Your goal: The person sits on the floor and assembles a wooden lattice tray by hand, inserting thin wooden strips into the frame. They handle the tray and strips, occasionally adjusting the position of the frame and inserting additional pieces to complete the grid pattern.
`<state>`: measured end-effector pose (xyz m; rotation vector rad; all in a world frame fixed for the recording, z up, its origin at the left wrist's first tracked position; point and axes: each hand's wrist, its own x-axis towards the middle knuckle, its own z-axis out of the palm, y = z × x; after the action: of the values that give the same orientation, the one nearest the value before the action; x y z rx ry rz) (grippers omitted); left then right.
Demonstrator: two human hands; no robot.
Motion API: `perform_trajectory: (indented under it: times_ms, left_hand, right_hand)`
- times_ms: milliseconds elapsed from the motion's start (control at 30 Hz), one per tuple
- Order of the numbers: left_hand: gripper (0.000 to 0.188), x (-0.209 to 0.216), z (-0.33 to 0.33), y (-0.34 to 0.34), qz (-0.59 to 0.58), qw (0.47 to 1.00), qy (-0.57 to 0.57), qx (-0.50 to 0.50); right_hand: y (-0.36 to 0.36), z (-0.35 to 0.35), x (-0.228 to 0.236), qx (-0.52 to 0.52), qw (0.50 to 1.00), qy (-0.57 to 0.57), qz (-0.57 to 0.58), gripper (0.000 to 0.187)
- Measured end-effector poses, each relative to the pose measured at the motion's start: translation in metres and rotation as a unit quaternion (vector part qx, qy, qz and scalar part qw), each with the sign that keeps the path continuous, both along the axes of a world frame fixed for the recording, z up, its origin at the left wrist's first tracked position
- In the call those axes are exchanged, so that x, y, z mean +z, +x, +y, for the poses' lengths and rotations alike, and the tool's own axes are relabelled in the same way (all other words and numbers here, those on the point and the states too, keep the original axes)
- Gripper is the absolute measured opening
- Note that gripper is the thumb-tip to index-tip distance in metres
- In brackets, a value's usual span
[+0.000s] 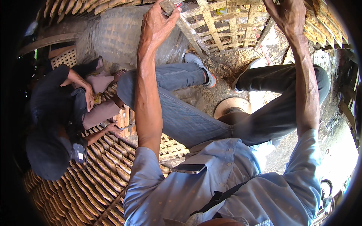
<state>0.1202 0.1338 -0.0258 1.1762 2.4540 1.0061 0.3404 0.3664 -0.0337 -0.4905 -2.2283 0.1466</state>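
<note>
Both my arms reach forward to the top of the view. My left hand (pixel 160 24) is closed around the wooden side bar of a woven bamboo rack (pixel 211 24), thumb over the bar. A small red thing shows beside that thumb, too little of it to name. At the rack's other side bar is my right hand (pixel 289 19), its thumb lying along the bar and its fingers partly cut off by the upper edge; it appears to grip the rack. Small yellow and pale bits show through the open weave.
To my left sits another person (pixel 52 109) in dark clothes and a cap. Rows of ridged brown slats (pixel 94 173) lie behind them. A round wooden piece (pixel 232 107) stands between my legs. On my shirt rests a phone (pixel 187 168). A grey sheet (pixel 132 35) covers something far left.
</note>
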Motion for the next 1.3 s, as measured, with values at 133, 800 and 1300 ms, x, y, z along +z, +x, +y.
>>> perform_trajectory:
  times_ms: [133,800,1300]
  left_hand:
    - [0.027,-0.012,0.003,-0.013,0.038,0.997,0.014,-0.072]
    - [0.039,0.023,0.004,0.007,-0.094,0.993,0.028,-0.072]
    - [0.049,-0.021,-0.012,-0.027,0.021,0.995,0.055,-0.084]
  right_hand:
    - [-0.003,-0.038,-0.004,0.139,0.937,-0.312,-0.078,0.031]
    - [-0.089,-0.096,-0.137,0.211,0.94,-0.219,-0.157,0.026]
    - [-0.089,-0.11,-0.183,0.196,0.908,-0.3,-0.216,0.035]
